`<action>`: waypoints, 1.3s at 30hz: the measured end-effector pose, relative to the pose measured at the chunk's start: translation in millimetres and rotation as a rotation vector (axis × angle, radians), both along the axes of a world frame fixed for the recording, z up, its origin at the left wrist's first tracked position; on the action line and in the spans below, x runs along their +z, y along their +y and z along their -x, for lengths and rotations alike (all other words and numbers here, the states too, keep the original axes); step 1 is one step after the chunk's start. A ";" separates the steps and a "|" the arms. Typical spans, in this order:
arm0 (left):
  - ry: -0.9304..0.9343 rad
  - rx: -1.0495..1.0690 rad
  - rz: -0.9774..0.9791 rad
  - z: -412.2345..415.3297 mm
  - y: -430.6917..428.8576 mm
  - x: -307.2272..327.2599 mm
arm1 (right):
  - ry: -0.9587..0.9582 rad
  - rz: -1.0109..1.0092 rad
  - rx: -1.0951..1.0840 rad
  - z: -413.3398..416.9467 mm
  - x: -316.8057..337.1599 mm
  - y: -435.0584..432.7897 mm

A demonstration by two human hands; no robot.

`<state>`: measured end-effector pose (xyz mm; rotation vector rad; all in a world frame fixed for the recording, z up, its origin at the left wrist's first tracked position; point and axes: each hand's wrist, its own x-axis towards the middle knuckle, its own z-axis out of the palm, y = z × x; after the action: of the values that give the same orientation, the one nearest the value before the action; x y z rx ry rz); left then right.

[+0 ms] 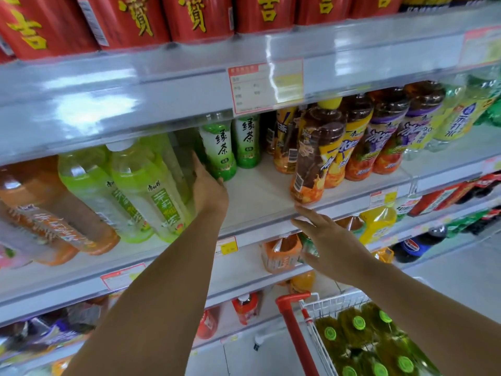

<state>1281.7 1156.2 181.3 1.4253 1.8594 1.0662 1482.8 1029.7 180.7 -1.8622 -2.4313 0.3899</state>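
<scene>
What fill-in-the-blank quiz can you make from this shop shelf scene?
1. The left hand reaches beside a ____ tea bottle.
2. The right hand is open and holds ____.
3. The bottles in the cart have ____ caps.
4. The cart's handle is ____.
Missing words: green, nothing, green, red.

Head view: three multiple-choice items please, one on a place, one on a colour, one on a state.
1. Where does the left hand reach? A a price tag; B the green tea bottle on the shelf; C the red cans.
2. What colour are the caps of the bottles in the cart? A green; B red; C white.
3. How is the right hand? A gripping a can; B a fist; C open, holding nothing.
Answers: 1 B, it lies against that bottle's base; 2 A, green tops show in the basket; 3 C, its fingers are spread just below the shelf edge.
</scene>
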 end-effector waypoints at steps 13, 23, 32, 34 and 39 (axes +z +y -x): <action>0.163 -0.596 -0.267 -88.8 -188.5 -108.2 | 0.271 0.089 -0.556 -122.1 -113.1 -115.9; 0.526 -0.747 -0.122 -134.2 -212.4 -224.4 | 0.216 0.355 -1.026 -217.9 -266.8 -181.1; 0.641 -0.685 -0.086 -129.7 -208.0 -232.1 | -0.047 0.320 -1.038 -218.6 -311.0 -169.3; 0.641 -0.683 -0.070 -128.4 -208.1 -232.6 | -0.096 0.231 -1.046 -205.4 -304.9 -168.6; 0.614 -0.697 -0.068 -128.0 -210.4 -234.3 | 0.121 0.277 -0.583 -144.1 -292.9 -172.4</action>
<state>1409.7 945.7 -53.0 2.3835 1.4593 0.3615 1627.0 857.4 -112.3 -2.4478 -1.7110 0.7869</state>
